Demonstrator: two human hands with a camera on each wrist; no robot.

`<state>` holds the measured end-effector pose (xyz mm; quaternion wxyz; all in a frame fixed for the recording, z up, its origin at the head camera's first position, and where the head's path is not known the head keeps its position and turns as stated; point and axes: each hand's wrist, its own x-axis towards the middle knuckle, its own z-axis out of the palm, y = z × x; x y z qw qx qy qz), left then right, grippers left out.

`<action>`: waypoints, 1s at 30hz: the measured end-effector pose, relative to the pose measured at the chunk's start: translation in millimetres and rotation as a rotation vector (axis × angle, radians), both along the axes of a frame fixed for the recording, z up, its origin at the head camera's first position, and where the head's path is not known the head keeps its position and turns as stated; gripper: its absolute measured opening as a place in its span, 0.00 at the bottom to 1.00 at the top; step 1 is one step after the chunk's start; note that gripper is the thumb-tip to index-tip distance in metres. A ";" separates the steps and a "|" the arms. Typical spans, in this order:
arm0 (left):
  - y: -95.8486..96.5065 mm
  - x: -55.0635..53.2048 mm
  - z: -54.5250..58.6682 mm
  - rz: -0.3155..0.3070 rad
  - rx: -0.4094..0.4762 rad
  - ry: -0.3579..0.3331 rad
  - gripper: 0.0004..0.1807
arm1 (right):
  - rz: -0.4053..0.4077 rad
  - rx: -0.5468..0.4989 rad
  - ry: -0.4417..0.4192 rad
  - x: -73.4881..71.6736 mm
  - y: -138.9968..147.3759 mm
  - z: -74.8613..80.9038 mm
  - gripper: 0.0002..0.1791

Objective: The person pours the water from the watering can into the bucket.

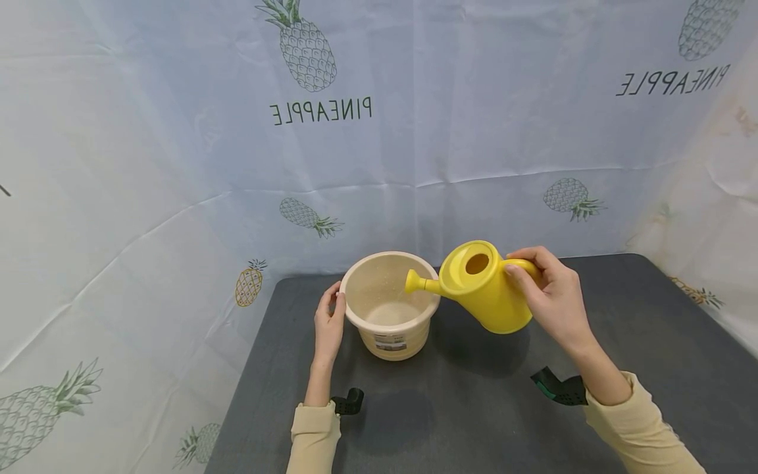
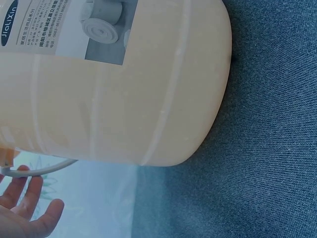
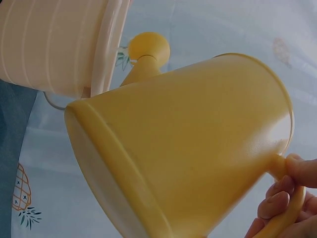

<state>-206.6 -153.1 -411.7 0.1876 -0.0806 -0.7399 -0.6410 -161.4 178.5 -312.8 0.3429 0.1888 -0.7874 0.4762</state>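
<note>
Pale sleeves (image 1: 639, 424) lie nearest; right hand (image 1: 556, 296) grips a yellow watering can (image 1: 497, 304), relaxed left hand (image 1: 329, 322) touches a cream tub (image 1: 419, 337) standing between both hands.

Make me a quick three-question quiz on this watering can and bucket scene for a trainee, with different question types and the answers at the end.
1. Multiple choice: Which part of the yellow watering can does the right hand grip?
A) the spout
B) the handle
C) the base

2. True or false: The watering can is standing upright.

3. Fill in the blank: The ____ hand is at the side of the cream bucket.

Key:
1. B, the handle.
2. False; it is tilted toward the bucket.
3. Left; the left hand is by the rim.
</note>
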 end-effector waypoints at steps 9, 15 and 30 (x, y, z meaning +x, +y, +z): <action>-0.2 -0.3 -0.3 0.002 -0.007 0.002 0.20 | 0.001 0.000 0.001 0.1 0.3 0.3 0.11; -3.0 -8.0 -11.4 0.007 0.007 0.011 0.20 | 0.001 0.003 0.005 -0.3 1.0 0.0 0.11; -3.3 -10.4 -14.6 0.031 0.000 0.009 0.20 | -0.001 0.004 0.011 -0.6 2.0 0.1 0.12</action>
